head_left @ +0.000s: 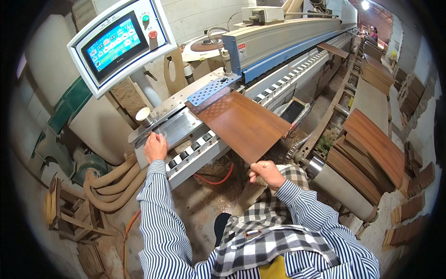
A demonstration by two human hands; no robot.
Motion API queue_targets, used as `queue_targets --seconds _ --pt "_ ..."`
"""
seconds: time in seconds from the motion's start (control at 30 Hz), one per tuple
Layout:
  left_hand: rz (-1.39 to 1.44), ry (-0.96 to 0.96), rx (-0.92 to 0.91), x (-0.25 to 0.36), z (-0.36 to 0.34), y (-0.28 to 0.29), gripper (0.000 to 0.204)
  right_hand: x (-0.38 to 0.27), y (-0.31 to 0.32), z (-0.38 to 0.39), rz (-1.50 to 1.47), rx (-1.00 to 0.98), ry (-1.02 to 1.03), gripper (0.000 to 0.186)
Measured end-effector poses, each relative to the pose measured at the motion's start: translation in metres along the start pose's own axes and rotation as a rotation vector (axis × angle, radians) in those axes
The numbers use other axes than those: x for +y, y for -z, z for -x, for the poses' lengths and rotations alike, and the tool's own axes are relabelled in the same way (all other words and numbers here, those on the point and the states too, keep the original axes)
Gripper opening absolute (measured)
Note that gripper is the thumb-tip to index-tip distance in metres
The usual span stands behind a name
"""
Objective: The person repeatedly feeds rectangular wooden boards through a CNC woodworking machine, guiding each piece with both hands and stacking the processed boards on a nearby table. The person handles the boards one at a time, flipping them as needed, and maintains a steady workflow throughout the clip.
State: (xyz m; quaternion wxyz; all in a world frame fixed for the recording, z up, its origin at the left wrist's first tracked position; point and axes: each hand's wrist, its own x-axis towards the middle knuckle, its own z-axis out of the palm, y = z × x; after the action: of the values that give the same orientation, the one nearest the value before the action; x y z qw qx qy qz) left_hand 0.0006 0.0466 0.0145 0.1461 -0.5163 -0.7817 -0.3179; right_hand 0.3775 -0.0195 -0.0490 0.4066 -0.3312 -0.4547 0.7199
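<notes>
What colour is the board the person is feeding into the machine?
The board is reddish-brown with a wood grain, seen from the head view.

This is a woodworking workshop. Just beyond the grip of the right hand (265,171) on a brown board (241,123) runs a long feeding machine (278,46) with a touch-screen panel (116,44). Stacked boards (371,149) lie to its right, dust hoses (111,183) to the left.
</notes>
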Motion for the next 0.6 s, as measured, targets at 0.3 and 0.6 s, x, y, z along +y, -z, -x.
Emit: queue_targets --seconds 0.3,0.6 --pt "-0.009 0.013 -0.035 0.004 0.001 0.002 0.023 -0.029 0.044 -0.004 0.033 0.296 0.038 0.047" --pt "-0.022 -0.042 -0.053 -0.012 -0.007 -0.008 0.028 -0.053 0.106 0.049 -0.263 0.474 0.228 0.037"
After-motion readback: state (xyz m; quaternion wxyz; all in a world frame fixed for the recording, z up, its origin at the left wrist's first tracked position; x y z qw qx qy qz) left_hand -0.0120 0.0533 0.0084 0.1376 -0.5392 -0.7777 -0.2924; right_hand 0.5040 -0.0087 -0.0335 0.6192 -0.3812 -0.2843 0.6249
